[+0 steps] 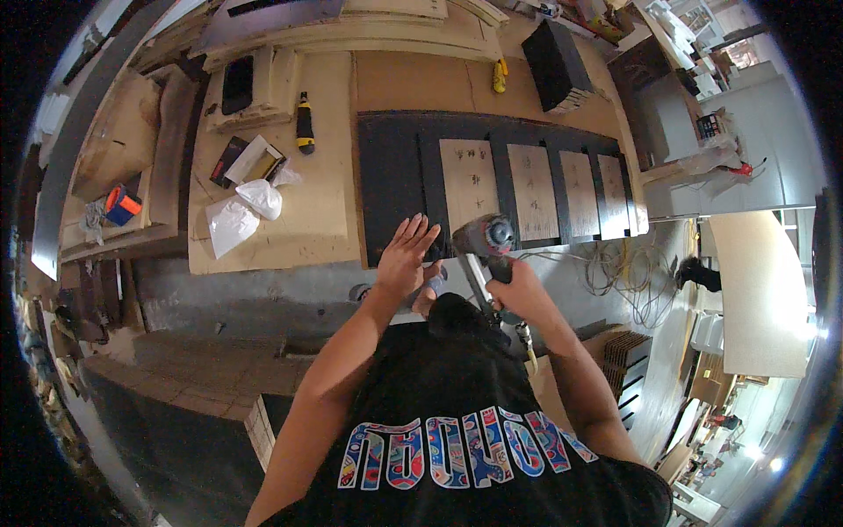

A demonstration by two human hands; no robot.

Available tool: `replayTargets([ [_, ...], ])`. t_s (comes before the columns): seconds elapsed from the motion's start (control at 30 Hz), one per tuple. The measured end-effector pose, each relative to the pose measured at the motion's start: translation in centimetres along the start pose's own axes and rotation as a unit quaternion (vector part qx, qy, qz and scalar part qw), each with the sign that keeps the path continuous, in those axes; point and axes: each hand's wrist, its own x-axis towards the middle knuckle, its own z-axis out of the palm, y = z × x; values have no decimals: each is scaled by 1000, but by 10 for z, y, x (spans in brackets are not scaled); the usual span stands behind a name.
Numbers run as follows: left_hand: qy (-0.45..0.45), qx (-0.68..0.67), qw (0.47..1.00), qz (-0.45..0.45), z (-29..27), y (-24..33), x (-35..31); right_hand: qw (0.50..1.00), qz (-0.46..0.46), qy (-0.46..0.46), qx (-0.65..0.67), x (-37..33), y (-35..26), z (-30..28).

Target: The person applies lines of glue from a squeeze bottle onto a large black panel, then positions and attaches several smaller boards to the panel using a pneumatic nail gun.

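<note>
On the workbench lies a long dark frame [386, 176] with crossbars and several wood-grain panels [532, 189] between them, some bearing handwritten marks. My left hand [406, 262] rests on the near edge of its left part, fingers stretched out and palm down. Wrapped round the grip of an air nail gun [485, 239] is my right hand [524, 292]. The gun's grey-and-black head sits over the frame's near edge, just right of my left hand. I cannot tell whether its tip touches the frame. An air hose fitting [525, 334] hangs below the grip.
Left on the cardboard-covered bench [329, 202] are a black-and-yellow hand tool [305, 125], a small open box [257, 162], white plastic bags [234, 225] and a black phone [238, 86]. Stacked black boards [555, 66] and a yellow tool [500, 76] lie behind the frame. Hose coils [634, 277] cover floor at right.
</note>
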Motion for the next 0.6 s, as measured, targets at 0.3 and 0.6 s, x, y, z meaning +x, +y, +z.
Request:
replayTargets([
  [0.3, -70, -22, 994, -75, -33, 9, 8, 996, 5, -34, 82, 28, 0, -36],
  [0.6, -2, -22, 995, -97, -39, -66, 96, 999, 24, 17, 45, 23, 8, -24],
])
